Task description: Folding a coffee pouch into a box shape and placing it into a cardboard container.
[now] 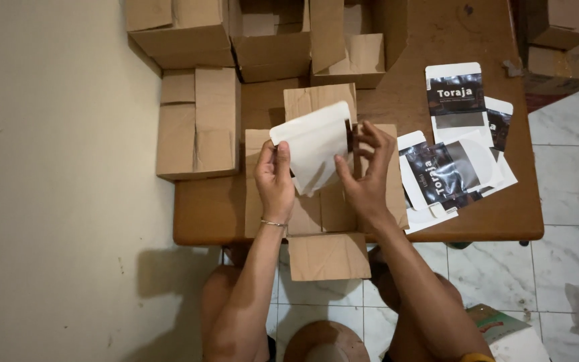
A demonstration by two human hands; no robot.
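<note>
Both my hands hold a white folded pouch or carton blank (pixel 313 144) above an open cardboard box (pixel 323 201) on a low wooden table (pixel 216 214). My left hand (pixel 275 179) grips the pouch's lower left edge, with a thin bracelet on its wrist. My right hand (pixel 364 175) pinches the right edge, fingers spread around it. A dark printed side shows at that edge. The box's flaps are splayed open, one hanging over the table's near edge.
Several cardboard boxes (pixel 199 121) crowd the table's far and left side. Flat white-and-dark printed packages (pixel 454 151) lie fanned on the right. A cream wall runs along the left; marble floor tiles (pixel 571 194) lie to the right and below.
</note>
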